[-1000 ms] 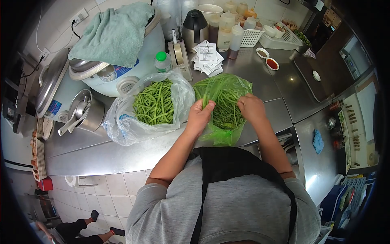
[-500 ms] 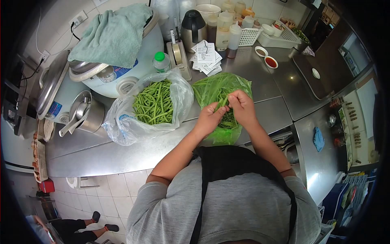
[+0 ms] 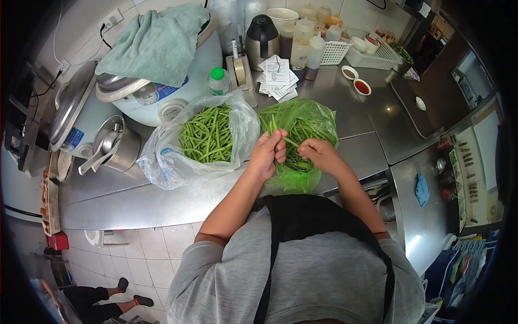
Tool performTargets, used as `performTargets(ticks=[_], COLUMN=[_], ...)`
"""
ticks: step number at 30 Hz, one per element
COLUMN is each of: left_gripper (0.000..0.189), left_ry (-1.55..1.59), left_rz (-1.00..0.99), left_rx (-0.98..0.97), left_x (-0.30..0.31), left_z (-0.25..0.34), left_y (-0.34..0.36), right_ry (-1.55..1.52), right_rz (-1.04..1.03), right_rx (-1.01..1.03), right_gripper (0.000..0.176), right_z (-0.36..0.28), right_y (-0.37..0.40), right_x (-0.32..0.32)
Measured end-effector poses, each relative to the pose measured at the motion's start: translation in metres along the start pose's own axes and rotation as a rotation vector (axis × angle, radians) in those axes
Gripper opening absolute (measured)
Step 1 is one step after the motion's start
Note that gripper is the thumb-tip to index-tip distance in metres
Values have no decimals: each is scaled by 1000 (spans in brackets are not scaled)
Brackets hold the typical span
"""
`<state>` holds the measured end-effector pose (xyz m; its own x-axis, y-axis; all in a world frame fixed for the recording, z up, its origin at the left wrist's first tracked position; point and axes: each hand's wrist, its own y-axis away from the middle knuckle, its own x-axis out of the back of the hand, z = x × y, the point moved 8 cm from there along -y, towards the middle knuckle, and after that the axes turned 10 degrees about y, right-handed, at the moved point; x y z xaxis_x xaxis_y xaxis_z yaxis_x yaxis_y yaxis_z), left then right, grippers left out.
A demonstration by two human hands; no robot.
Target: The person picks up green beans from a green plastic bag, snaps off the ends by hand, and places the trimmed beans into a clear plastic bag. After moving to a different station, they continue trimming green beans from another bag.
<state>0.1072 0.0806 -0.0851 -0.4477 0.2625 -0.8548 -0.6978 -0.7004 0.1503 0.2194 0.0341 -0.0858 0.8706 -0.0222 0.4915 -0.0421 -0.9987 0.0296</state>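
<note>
Head view: left hand (image 3: 267,155) closed round green beans (image 3: 273,124), right hand (image 3: 320,154) pinching one's end, both over green bag (image 3: 318,116) on worktop (image 3: 210,198), beside clear bag (image 3: 245,127). Printed slips (image 3: 278,75) behind; writing too small to read.

Free counter (image 3: 140,206) lies before the clear bag (image 3: 244,127), left forearm (image 3: 232,207) blocking its right.

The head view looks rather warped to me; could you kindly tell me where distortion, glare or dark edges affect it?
Head view: fisheye bending, with black corners; glare streaking the steel counter and a bright spot on the right-hand worktop; green beans fairly crisp.
</note>
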Motion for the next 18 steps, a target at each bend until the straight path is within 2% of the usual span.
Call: performTargets(ticks=[3, 7, 10, 13, 16, 18], left_gripper=[12, 14, 14, 11, 14, 16], left_ry=[-24, -505, -752, -808, -961, -1165], left_rz=[-10, -106, -177, 53, 171, 274], left_rx=[-11, -127, -364, -428, -677, -814], left_x=[-1, -23, -42, -31, -18, -9], left_z=[-1, -7, 11, 65, 122, 153], left_y=[1, 10, 15, 28, 42, 51], right_ry=[109, 236, 328, 476, 704, 724], right_rz=[137, 326, 331, 350, 219, 244], right_rx=[-5, -40, -66, -121, -170, -165], right_gripper=[14, 12, 15, 22, 23, 18], right_z=[-6, -4, -5, 14, 31, 33], right_y=[-2, -9, -18, -24, -26, -24], right_x=[5, 14, 14, 23, 21, 20])
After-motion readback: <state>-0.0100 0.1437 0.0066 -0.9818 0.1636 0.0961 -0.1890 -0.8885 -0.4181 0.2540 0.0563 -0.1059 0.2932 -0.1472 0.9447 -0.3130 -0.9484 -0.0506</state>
